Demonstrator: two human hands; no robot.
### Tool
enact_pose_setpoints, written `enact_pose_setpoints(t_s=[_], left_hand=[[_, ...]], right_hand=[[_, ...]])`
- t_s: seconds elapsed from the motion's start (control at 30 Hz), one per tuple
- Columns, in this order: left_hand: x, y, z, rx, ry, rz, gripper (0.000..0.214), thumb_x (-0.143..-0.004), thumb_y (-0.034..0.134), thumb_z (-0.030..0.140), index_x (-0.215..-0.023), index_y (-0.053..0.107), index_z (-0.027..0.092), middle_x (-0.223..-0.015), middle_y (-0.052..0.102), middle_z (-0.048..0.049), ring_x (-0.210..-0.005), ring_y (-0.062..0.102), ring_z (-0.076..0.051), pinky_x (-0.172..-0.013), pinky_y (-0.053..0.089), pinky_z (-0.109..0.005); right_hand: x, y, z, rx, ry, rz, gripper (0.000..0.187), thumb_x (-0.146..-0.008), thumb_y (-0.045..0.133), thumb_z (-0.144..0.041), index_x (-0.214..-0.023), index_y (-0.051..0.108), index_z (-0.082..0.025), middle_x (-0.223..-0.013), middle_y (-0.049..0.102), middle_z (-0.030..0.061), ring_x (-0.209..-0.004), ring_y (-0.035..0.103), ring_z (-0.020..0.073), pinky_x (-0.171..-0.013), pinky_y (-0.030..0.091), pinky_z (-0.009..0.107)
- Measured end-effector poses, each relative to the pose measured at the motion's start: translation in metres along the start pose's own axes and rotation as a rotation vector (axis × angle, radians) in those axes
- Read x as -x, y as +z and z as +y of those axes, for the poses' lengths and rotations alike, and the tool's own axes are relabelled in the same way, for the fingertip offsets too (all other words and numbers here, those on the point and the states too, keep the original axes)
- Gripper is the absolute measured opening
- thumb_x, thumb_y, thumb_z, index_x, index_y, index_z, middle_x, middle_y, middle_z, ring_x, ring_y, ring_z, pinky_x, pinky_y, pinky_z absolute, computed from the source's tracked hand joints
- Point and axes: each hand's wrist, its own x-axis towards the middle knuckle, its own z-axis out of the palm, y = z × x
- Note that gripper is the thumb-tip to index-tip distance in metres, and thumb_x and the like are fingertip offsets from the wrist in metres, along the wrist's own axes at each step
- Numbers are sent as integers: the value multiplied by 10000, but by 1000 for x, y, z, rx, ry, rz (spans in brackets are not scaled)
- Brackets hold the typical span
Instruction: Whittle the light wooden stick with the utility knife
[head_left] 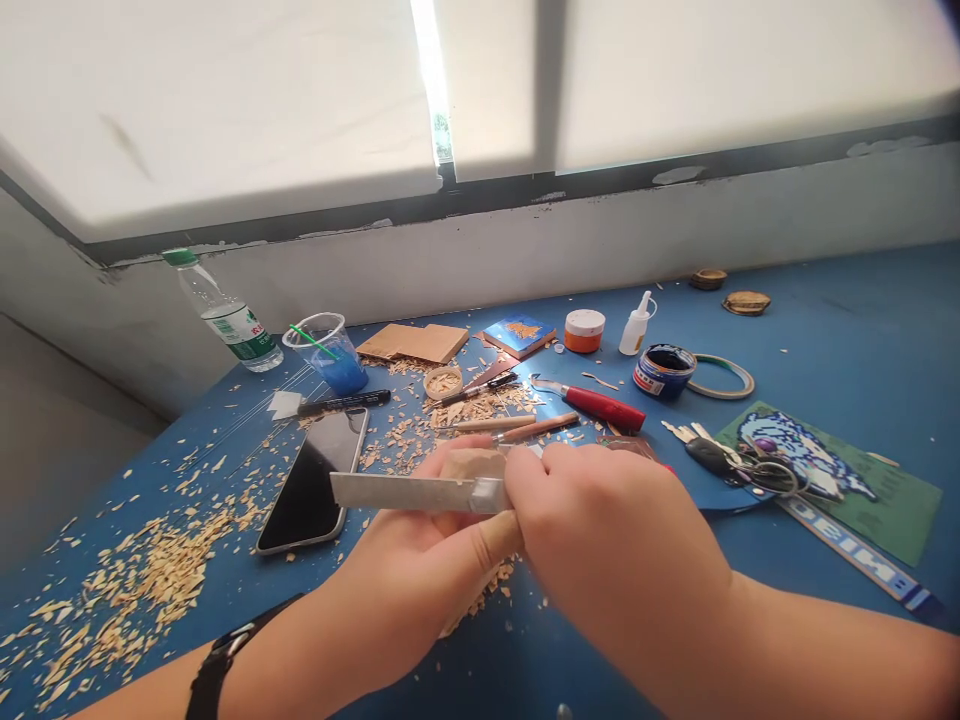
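My right hand is closed around the handle of a utility knife. The knife's long metal blade points left, lying across the view above my left hand. My left hand is closed on a small piece of pale wood, which shows only in part behind the blade. Its thumb is stretched toward my right fingers. Whether the blade's edge touches the wood I cannot tell. Wood shavings lie on the blue table below and beyond my hands.
A phone lies left of my hands. Behind are a red-handled hook knife, a cup of blue liquid, a water bottle and an open paint jar. Keys lie at right. Shavings cover the left side.
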Motion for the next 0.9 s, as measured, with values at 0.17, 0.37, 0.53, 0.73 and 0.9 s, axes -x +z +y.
enact_pose_setpoints(t_s=[0.17, 0.37, 0.53, 0.73, 0.9], left_hand=[[-4, 2, 4, 81, -69, -49, 423, -868, 794, 420, -1258, 686, 300, -1238, 734, -64, -1233, 649, -327, -964, 572, -387], [-5, 6, 7, 218, -122, 2, 484, -902, 779, 332, -1357, 629, 264, -1316, 718, -64, -1310, 613, -298, -1117, 488, -386], [-2, 2, 3, 212, -138, -68, 551, -916, 767, 405, -1412, 567, 274, -1366, 686, -90, -1250, 653, -315, -981, 572, -378], [5, -7, 8, 150, -31, -128, 342, -958, 723, 378, -1272, 632, 276, -1369, 662, -72, -1158, 671, -248, -915, 580, -288], [3, -16, 9, 105, 4, -125, 268, -956, 716, 388, -1181, 653, 257, -1159, 720, -62, -1111, 666, -246, -901, 576, -282]], right_hand=[[-3, 2, -3, 69, 34, -23, 186, -627, 567, -29, -684, 584, -206, -524, 576, 25, -449, 566, 201, -470, 172, 300], [-16, -3, -4, 55, 95, -227, 125, -749, 608, -48, -780, 639, -165, -573, 620, 43, -492, 570, 168, -453, 225, 254], [-23, -12, 6, -73, -35, -339, 112, -777, 664, -69, -827, 656, -170, -690, 677, 47, -567, 609, 167, -466, 263, 261], [-33, -19, 9, -119, -167, -393, 133, -732, 739, -109, -813, 669, -189, -746, 684, 34, -618, 619, 180, -478, 243, 299], [-49, -20, 7, -138, -239, -490, 291, -720, 777, -147, -996, 696, -188, -722, 669, -7, -532, 543, 142, -458, 193, 294]])
